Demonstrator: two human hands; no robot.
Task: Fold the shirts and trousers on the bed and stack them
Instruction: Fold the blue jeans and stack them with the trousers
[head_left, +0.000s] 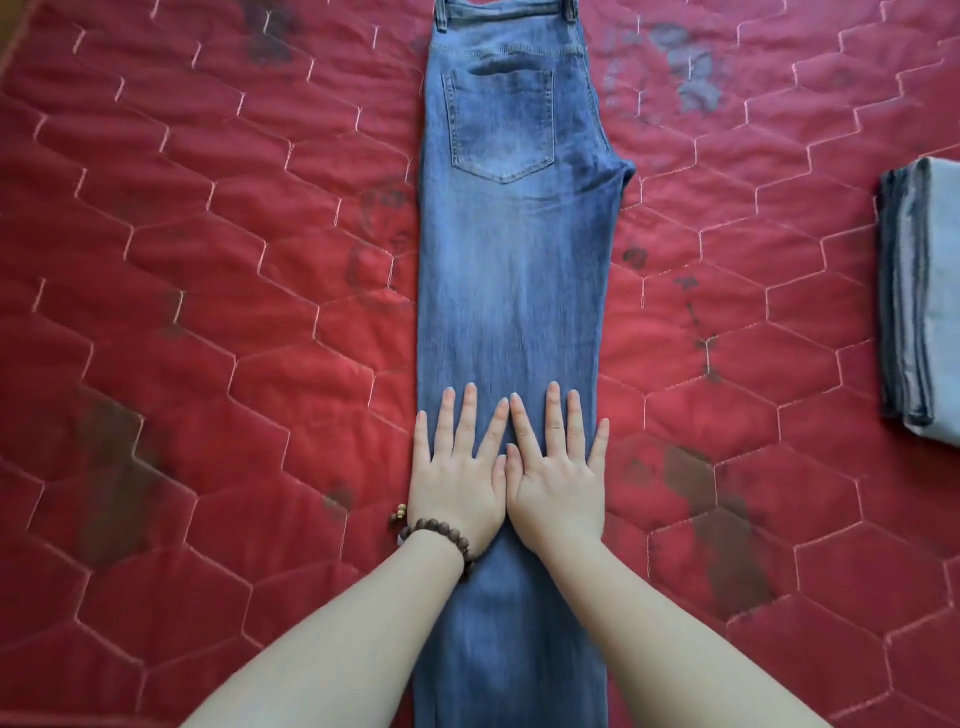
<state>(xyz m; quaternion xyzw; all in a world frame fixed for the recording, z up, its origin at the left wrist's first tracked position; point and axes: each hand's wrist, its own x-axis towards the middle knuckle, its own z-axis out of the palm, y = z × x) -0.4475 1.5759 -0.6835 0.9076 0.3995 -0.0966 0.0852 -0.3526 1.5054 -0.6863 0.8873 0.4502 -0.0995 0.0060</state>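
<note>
A red quilted bed cover (208, 312), stitched in pale hexagons and marked with dark, worn patches, is seen filling the whole view. On it, down the middle, a pair of blue jeans (511, 270) is laid out flat and straight, folded lengthwise so that one leg lies on the other; the waistband is at the far end, and the legs are cut off by the near edge of the view. A back pocket (503, 124) is shown facing up just below the waistband, and the crotch point is seen jutting out at the jeans' right edge.

Well to the right of the jeans, at the edge of the view, a folded stack of pale blue-grey cloth (922, 301) is set on the cover, only partly shown; what garment it is cannot be told.

Both hands are laid flat on the lower part of the jeans, palms down, side by side, with thumbs touching. The left hand (457, 480) is spread open with straight fingers, nothing being gripped, and its little finger lies at the jeans' left edge. The right hand (558, 483) is likewise flat and open, pressed on the denim, its little finger reaching the jeans' right edge. A bracelet of brown wooden beads (441, 535) is worn on the left wrist.
</note>
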